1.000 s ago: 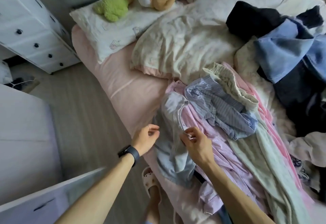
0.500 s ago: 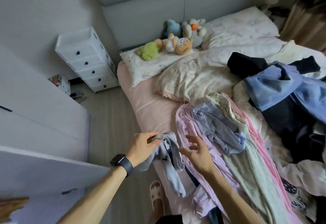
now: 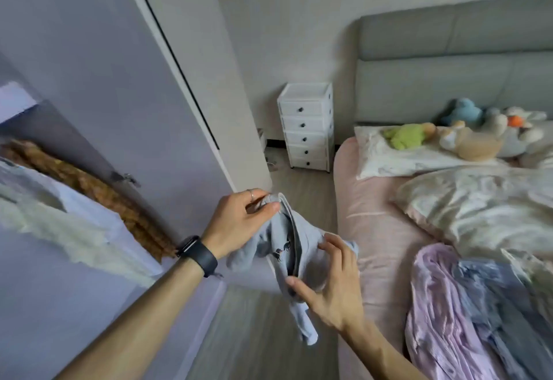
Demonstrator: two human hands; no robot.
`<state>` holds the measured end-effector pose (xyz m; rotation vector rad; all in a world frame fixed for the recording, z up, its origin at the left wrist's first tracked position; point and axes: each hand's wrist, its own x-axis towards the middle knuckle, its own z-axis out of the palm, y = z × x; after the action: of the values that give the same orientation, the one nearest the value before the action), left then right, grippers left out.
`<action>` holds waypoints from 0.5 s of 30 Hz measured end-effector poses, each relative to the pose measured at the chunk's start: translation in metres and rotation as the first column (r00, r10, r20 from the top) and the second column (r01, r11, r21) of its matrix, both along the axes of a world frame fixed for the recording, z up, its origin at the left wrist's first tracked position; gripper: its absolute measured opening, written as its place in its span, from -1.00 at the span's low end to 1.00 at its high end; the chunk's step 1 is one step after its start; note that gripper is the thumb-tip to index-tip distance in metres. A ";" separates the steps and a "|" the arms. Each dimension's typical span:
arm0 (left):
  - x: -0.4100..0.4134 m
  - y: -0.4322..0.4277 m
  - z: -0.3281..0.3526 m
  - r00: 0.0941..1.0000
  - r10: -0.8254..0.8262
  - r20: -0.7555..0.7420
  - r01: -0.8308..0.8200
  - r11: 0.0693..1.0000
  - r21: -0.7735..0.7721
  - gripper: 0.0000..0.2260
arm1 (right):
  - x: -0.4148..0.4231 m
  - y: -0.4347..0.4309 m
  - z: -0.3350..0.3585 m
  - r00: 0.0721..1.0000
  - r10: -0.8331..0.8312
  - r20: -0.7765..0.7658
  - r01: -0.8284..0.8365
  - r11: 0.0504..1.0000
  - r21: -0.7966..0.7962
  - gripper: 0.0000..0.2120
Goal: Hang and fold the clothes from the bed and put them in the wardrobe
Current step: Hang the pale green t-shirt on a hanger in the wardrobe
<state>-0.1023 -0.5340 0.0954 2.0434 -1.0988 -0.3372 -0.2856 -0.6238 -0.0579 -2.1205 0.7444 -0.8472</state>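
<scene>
A small light-blue garment (image 3: 294,248) with a little dark print hangs in the air over the floor beside the bed. My left hand (image 3: 239,224) pinches its top edge; a dark watch sits on that wrist. My right hand (image 3: 332,284) holds the garment's lower right side with spread fingers. A pink striped garment (image 3: 434,305) and a blue striped one (image 3: 493,290) lie on the pink bed (image 3: 368,230) at lower right. The wardrobe (image 3: 104,95) stands at left, with hanging clothes (image 3: 74,230) showing inside.
A white drawer unit (image 3: 305,125) stands by the wall next to the grey headboard. Several soft toys (image 3: 466,137) rest on a pillow. A cream duvet (image 3: 478,206) covers the bed's right side. Wooden floor (image 3: 254,334) runs between wardrobe and bed.
I have lifted the light-blue garment off the bed pile and turned left toward the wardrobe. My right hand has taken hold of the garment's side.
</scene>
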 end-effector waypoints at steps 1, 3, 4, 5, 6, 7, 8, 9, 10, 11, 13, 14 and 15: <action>0.005 0.009 0.006 1.000 0.030 0.001 -0.030 0.999 -0.028 -0.91 | 0.010 0.007 0.005 1.000 0.031 -0.001 -0.031 0.999 -0.032 -0.09; 0.028 0.056 0.019 0.993 0.119 -0.002 -0.119 0.987 -0.107 -0.90 | 0.047 0.038 0.019 0.990 0.140 -0.010 -0.140 0.985 -0.103 -0.07; 0.033 0.065 0.024 0.993 0.122 0.003 -0.121 0.985 -0.127 -0.87 | 0.055 0.045 0.021 0.987 0.160 -0.012 -0.160 0.978 -0.134 -0.06; 0.041 0.083 0.029 0.989 0.145 0.009 -0.142 0.979 -0.144 -0.84 | 0.069 0.058 0.022 0.984 0.180 -0.003 -0.178 0.968 -0.176 -0.05; 0.050 0.101 0.034 0.985 0.172 0.013 -0.168 0.972 -0.163 -0.83 | 0.083 0.073 0.022 0.979 0.202 0.011 -0.195 0.958 -0.211 -0.05; 0.059 0.118 0.039 0.981 0.193 0.009 -0.189 0.966 -0.175 -0.82 | 0.095 0.087 0.022 0.977 0.212 0.025 -0.200 0.952 -0.233 -0.06; 0.070 0.143 0.045 0.974 0.228 0.018 -0.220 0.956 -0.192 -0.79 | 0.111 0.109 0.025 0.972 0.233 0.036 -0.218 0.946 -0.239 -0.08; 0.079 0.162 0.052 0.968 0.251 0.023 -0.241 0.948 -0.205 -0.74 | 0.123 0.125 0.024 0.968 0.249 0.045 -0.231 0.942 -0.242 -0.12; 0.090 0.184 0.056 0.960 0.278 0.028 -0.265 0.939 -0.221 -0.71 | 0.138 0.143 0.026 0.961 0.272 0.046 -0.253 0.936 -0.245 -0.19; 0.098 0.205 0.062 0.952 0.304 0.039 -0.288 0.930 -0.231 -0.69 | 0.152 0.160 0.026 0.951 0.305 0.048 -0.284 0.926 -0.250 -0.31; 0.110 0.231 0.072 0.938 0.339 0.071 -0.316 0.920 -0.231 -0.65 | 0.175 0.181 0.029 0.930 0.365 0.037 -0.345 0.906 -0.246 -0.57; 0.117 0.250 0.073 0.928 0.365 0.076 -0.338 0.910 -0.241 -0.65 | 0.189 0.195 0.030 0.914 0.406 0.027 -0.390 0.893 -0.227 -0.66; 0.123 0.262 0.074 0.924 0.376 0.067 -0.350 0.904 -0.245 -0.67 | 0.199 0.202 0.033 0.898 0.440 0.019 -0.429 0.884 -0.187 -0.73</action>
<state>0.0210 -0.2720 0.1691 2.0233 -0.7548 0.0931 -0.0870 -0.4216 -0.0253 -2.2836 0.1438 -0.7447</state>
